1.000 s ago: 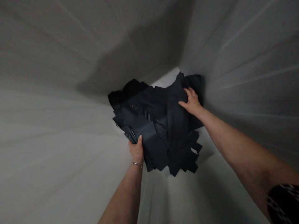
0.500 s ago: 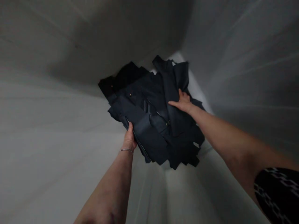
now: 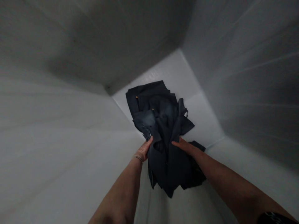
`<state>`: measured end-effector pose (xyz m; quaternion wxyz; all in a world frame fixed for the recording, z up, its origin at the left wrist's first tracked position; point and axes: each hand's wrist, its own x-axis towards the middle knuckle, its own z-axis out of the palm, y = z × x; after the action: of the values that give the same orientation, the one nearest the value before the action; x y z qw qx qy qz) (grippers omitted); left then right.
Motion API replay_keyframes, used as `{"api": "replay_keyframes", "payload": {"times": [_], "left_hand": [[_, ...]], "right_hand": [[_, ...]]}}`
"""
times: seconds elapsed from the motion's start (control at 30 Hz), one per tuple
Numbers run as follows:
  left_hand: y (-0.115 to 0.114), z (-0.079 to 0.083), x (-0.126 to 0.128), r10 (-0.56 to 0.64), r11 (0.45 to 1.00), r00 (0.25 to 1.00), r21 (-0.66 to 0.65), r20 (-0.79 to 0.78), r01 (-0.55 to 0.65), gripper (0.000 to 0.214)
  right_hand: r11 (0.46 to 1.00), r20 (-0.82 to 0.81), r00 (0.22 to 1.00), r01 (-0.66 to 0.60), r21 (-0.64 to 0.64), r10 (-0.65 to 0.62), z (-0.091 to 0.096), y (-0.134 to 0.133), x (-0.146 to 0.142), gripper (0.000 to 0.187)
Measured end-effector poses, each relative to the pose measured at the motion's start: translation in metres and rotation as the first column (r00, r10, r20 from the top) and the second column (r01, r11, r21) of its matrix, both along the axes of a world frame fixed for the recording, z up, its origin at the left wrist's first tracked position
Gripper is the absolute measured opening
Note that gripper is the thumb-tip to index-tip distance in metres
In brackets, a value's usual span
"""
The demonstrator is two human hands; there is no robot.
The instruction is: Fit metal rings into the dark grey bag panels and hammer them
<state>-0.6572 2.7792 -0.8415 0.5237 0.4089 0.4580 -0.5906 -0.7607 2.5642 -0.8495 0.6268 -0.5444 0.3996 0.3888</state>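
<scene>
A loose bundle of dark navy cut fabric pieces (image 3: 163, 124) hangs between my two hands, its middle folded inward. Small zippers with metal pulls show on some pieces, and the edges are jagged and uneven. My left hand (image 3: 143, 150) grips the bundle's left side, thumb on top and the other fingers hidden beneath. On the right side, my right hand (image 3: 185, 145) presses in with its thumb over the cloth; its remaining fingers are out of sight in the fabric.
Tall pale walls (image 3: 70, 143) of a deep container surround the bundle on all sides. Its light floor (image 3: 168, 70) shows beyond the fabric, with corners at the far edge and at left and right. The far wall (image 3: 130, 40) lies in shadow.
The bundle has come nearer to me and has been squeezed narrower, its middle creasing. My hands have drawn closer together, and more of the container floor is exposed.
</scene>
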Motion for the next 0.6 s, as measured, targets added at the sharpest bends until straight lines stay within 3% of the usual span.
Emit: {"api": "replay_keyframes", "payload": {"times": [0.13, 0.27, 0.4, 0.5, 0.57, 0.6], "left_hand": [[-0.017, 0.015, -0.036, -0.096, 0.993, 0.995, -0.067, -0.025, 0.095, 0.077], [-0.037, 0.022, -0.053, -0.132, 0.989, 0.989, -0.054, 0.068, 0.136, 0.084], [-0.052, 0.018, -0.061, -0.171, 0.983, 0.975, -0.043, 0.143, 0.178, 0.082], [-0.061, 0.006, -0.067, -0.211, 0.976, 0.961, -0.01, 0.179, 0.216, 0.08], [-0.065, -0.004, -0.072, -0.248, 0.969, 0.948, 0.03, 0.202, 0.247, 0.08], [-0.066, -0.009, -0.074, -0.267, 0.964, 0.94, 0.05, 0.21, 0.263, 0.08]], "right_hand": [[0.992, -0.061, 0.99, -0.123, 0.029, 0.125, 0.023, 0.024, -0.047, 0.056], [0.941, -0.078, 0.942, -0.331, -0.066, 0.326, 0.033, 0.021, -0.067, 0.054], [0.84, -0.099, 0.861, -0.509, -0.188, 0.499, 0.028, -0.001, -0.076, 0.064], [0.711, -0.242, 0.791, -0.612, -0.348, 0.562, 0.029, -0.007, -0.091, 0.071], [0.612, -0.372, 0.805, -0.593, -0.524, 0.462, 0.035, -0.004, -0.103, 0.08], [0.584, -0.394, 0.85, -0.526, -0.619, 0.349, 0.038, -0.001, -0.108, 0.087]]}}
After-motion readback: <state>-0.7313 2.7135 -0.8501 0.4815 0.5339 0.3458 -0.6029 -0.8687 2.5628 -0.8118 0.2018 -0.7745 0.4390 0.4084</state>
